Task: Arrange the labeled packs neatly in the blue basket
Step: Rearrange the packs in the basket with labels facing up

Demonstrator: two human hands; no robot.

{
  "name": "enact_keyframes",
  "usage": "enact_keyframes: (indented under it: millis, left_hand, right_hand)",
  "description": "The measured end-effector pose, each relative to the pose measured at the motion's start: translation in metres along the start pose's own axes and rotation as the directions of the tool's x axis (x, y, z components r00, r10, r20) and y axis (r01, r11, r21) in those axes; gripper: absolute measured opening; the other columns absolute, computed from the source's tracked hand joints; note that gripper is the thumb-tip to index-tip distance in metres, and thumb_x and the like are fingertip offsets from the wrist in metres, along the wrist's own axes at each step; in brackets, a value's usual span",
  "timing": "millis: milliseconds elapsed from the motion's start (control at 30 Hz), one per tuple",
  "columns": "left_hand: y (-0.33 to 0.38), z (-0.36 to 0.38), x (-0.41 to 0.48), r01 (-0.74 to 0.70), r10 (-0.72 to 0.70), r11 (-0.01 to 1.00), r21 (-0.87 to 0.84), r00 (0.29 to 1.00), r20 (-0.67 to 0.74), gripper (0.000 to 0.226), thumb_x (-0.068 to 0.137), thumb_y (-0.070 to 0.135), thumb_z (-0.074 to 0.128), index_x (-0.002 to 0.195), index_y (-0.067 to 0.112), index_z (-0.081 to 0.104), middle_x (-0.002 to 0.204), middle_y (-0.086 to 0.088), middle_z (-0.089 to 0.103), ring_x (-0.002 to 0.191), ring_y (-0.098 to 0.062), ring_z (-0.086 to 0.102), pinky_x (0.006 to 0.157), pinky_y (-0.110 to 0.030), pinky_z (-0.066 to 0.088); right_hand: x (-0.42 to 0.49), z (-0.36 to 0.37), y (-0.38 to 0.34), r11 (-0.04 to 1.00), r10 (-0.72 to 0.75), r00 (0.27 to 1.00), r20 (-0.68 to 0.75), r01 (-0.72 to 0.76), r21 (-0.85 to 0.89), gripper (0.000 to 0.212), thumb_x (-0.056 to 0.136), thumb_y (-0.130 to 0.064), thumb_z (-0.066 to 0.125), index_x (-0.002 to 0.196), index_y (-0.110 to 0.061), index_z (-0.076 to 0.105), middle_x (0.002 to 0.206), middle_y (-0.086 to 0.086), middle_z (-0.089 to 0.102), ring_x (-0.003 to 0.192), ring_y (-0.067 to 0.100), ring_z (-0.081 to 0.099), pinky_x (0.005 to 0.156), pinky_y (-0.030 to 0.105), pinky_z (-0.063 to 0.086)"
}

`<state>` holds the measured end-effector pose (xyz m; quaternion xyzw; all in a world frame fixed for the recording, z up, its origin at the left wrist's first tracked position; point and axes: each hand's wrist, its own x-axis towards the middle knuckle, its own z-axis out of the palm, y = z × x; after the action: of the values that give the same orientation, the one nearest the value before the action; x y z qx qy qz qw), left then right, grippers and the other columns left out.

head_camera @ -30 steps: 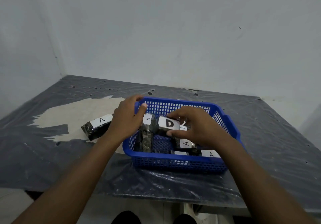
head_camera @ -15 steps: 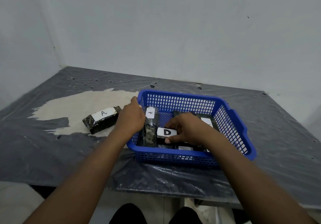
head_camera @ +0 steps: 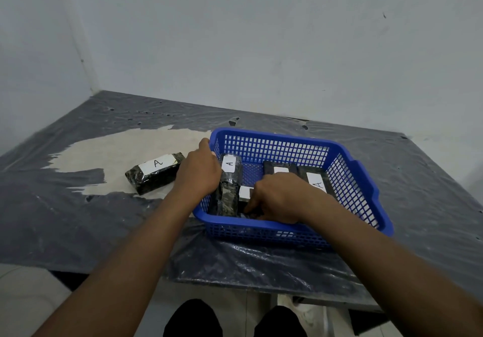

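The blue basket stands on the table right of the middle. My left hand grips its left rim, next to a dark pack labeled A that lies along the left wall. My right hand is inside the basket, low at the front, with its fingers closed on the D pack; only the white end of that label shows. Two more packs lie at the back right of the basket: one with a hidden label and one marked A. Another A pack lies on the table left of the basket.
The table is covered with wrinkled dark plastic with a pale bare patch at the left. White walls meet in a corner behind it. The table's front edge runs just below the basket, and my knees show under it.
My right hand has lowered the D pack from above the basket down to its floor near the front. My left hand has stayed at the left rim.
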<state>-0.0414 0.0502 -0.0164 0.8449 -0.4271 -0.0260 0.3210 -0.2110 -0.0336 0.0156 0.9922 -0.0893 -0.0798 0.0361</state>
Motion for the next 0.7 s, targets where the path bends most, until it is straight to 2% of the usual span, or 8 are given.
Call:
enact_keyframes:
  millis: [133, 233, 300, 367, 433, 533, 633, 700]
  left_hand:
    - [0.0, 0.001, 0.001, 0.001, -0.001, 1.0, 0.012, 1.0, -0.008, 0.038, 0.103, 0.02, 0.035, 0.139, 0.007, 0.038, 0.083, -0.007, 0.058, 0.069, -0.025, 0.056, 0.059, -0.034, 0.04]
    - [-0.001, 0.001, 0.001, 0.0, 0.0, 1.0, 0.015, 1.0, -0.008, 0.04, 0.103, 0.02, 0.036, 0.14, 0.007, 0.037, 0.088, -0.011, 0.063, 0.073, -0.029, 0.06, 0.061, -0.037, 0.045]
    - [-0.001, 0.001, 0.001, 0.003, -0.003, 1.0, 0.015, 1.0, -0.011, 0.041, 0.103, 0.021, 0.035, 0.141, 0.007, 0.037, 0.094, -0.015, 0.067, 0.077, -0.03, 0.062, 0.064, -0.039, 0.048]
    - [-0.001, 0.001, 0.001, 0.007, -0.007, 1.0, 0.014, 1.0, -0.016, 0.04, 0.103, 0.022, 0.035, 0.14, 0.008, 0.037, 0.095, -0.015, 0.067, 0.077, -0.03, 0.062, 0.065, -0.041, 0.05]
    - [-0.001, 0.001, 0.0, 0.009, -0.009, 1.0, 0.013, 1.0, -0.019, 0.04, 0.103, 0.023, 0.035, 0.139, 0.009, 0.038, 0.094, -0.013, 0.066, 0.076, -0.028, 0.061, 0.065, -0.04, 0.051]
    - [-0.001, 0.001, -0.001, 0.012, -0.012, 1.0, 0.017, 1.0, -0.027, 0.039, 0.103, 0.024, 0.035, 0.139, 0.01, 0.039, 0.088, -0.006, 0.06, 0.075, -0.025, 0.06, 0.065, -0.039, 0.051]
    - [-0.001, 0.0, -0.002, 0.025, -0.024, 1.0, 0.005, 0.999, -0.041, 0.04, 0.102, 0.025, 0.036, 0.14, 0.011, 0.038, 0.086, -0.003, 0.058, 0.072, -0.023, 0.059, 0.063, -0.037, 0.05]
    - [0.0, -0.001, -0.004, 0.024, -0.027, 0.999, -0.041, 0.997, -0.07, 0.042, 0.101, 0.026, 0.038, 0.141, 0.012, 0.038, 0.094, -0.003, 0.062, 0.076, -0.023, 0.06, 0.065, -0.038, 0.051]
  right_hand:
    - [0.003, -0.001, -0.002, 0.999, 0.017, 1.0, -0.019, -0.016, 0.051, 0.024, 0.089, -0.033, 0.071, 0.112, -0.034, 0.078, 0.098, -0.005, 0.079, 0.089, 0.021, 0.071, 0.071, 0.027, 0.046]
    - [0.0, -0.006, 0.0, 0.978, 0.075, 0.997, 0.011, -0.075, 0.197, 0.017, 0.085, -0.037, 0.077, 0.101, -0.03, 0.079, 0.082, -0.009, 0.077, 0.073, 0.006, 0.065, 0.07, 0.026, 0.05]
    - [-0.003, -0.007, 0.0, 0.948, 0.077, 0.997, 0.023, -0.08, 0.308, 0.013, 0.083, -0.034, 0.08, 0.094, -0.027, 0.079, 0.066, -0.013, 0.069, 0.06, -0.002, 0.059, 0.066, 0.025, 0.052]
    - [-0.005, -0.005, 0.0, 0.928, 0.08, 0.997, 0.022, -0.083, 0.364, 0.01, 0.083, -0.029, 0.08, 0.093, -0.027, 0.079, 0.059, -0.017, 0.061, 0.054, -0.004, 0.055, 0.063, 0.022, 0.05]
    - [-0.006, -0.003, 0.001, 0.932, 0.106, 0.994, 0.015, -0.104, 0.348, 0.015, 0.085, -0.024, 0.077, 0.099, -0.028, 0.08, 0.062, -0.017, 0.062, 0.056, -0.002, 0.054, 0.066, 0.023, 0.051]
    - [-0.006, 0.002, 0.003, 0.944, 0.107, 0.993, 0.043, -0.116, 0.309, 0.032, 0.088, -0.01, 0.066, 0.111, -0.027, 0.079, 0.088, -0.009, 0.077, 0.065, 0.004, 0.053, 0.074, 0.025, 0.048]
    - [-0.005, 0.002, 0.005, 0.931, 0.093, 0.995, 0.039, -0.1, 0.351, 0.021, 0.086, -0.019, 0.076, 0.105, -0.026, 0.08, 0.071, -0.014, 0.067, 0.058, -0.002, 0.054, 0.069, 0.025, 0.049]
    - [-0.007, 0.001, 0.009, 0.867, 0.108, 0.994, 0.035, -0.111, 0.486, 0.012, 0.083, -0.022, 0.081, 0.095, -0.023, 0.081, 0.06, -0.012, 0.066, 0.055, -0.001, 0.059, 0.066, 0.023, 0.053]
